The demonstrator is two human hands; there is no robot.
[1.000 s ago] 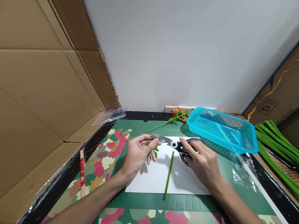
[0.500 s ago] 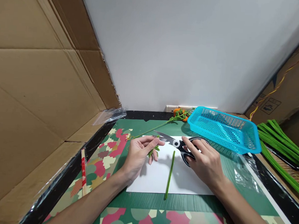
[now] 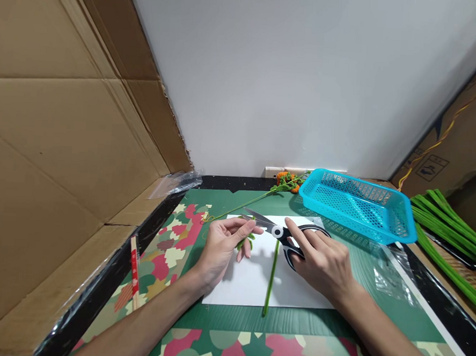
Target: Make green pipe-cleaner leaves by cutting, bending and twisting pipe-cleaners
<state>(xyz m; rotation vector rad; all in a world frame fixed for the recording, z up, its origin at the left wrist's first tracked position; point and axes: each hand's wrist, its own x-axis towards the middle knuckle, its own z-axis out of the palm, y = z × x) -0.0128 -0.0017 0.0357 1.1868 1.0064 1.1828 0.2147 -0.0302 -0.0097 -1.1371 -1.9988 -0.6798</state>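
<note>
My left hand (image 3: 223,247) pinches a small piece of green pipe cleaner (image 3: 251,237), with its curled end showing below the fingertips. In my right hand (image 3: 325,258) are black-handled scissors (image 3: 277,232), my fingers through the grips. The scissors' blades are parted and reach to my left fingertips, around the spot where the green piece is pinched; whether they touch it I cannot tell. Beneath the scissors, a straight green pipe cleaner (image 3: 271,282) lies on a white sheet of paper (image 3: 239,285), its lower end past the paper's edge.
A blue perforated basket (image 3: 357,207) stands at the back right, beside a bundle of green pipe cleaners (image 3: 445,223). Orange flowers on a green stem (image 3: 288,182) lie at the back. Red-wrapped chopsticks (image 3: 134,271) are at left, and a clear plastic bag (image 3: 395,279) at right.
The scissors have shifted slightly left and their blades have come over my left fingertips. My left hand has stayed almost still.
</note>
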